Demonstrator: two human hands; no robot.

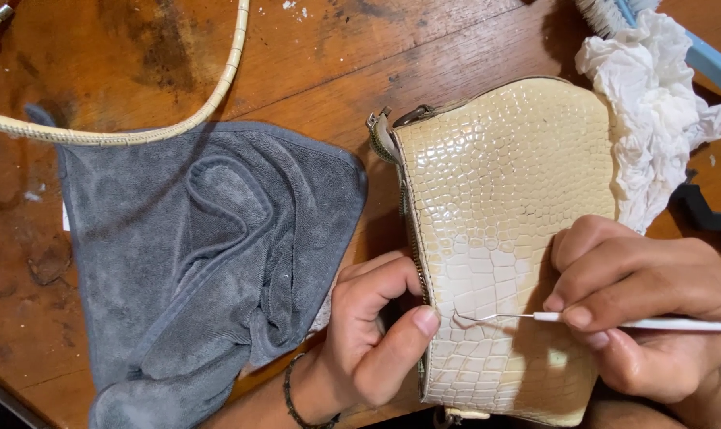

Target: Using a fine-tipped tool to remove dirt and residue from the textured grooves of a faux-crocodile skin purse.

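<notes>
A cream handbag [503, 238] with a glossy scale pattern lies flat on the worn wooden table [336, 56], its zip edge facing the grey towel [209, 254] that sits crumpled just beside it on the left. The person's left hand [372, 334] grips the bag at that zip edge, thumb pressed on top and fingers curled under, so the fingertips are hidden beneath the bag. The right hand [638, 306] is closed around a thin white-handled hook tool [583, 319], pinched between thumb and forefinger; its fine metal tip rests on the bag's surface close to the left thumb, though the wire is so slim that I cannot tell exactly what it catches. The handle's far end runs off the right edge. A dark bead bracelet [291, 397] circles the left wrist. The bag's lower end is cut off at the bottom. Crumpled white paper [654, 111] touches the bag's right side, partly covering a light blue brush [694, 48] whose bristles are cropped at the top. A cream cord strap [130, 131] curves over the towel's upper edge, both ends leaving view.
</notes>
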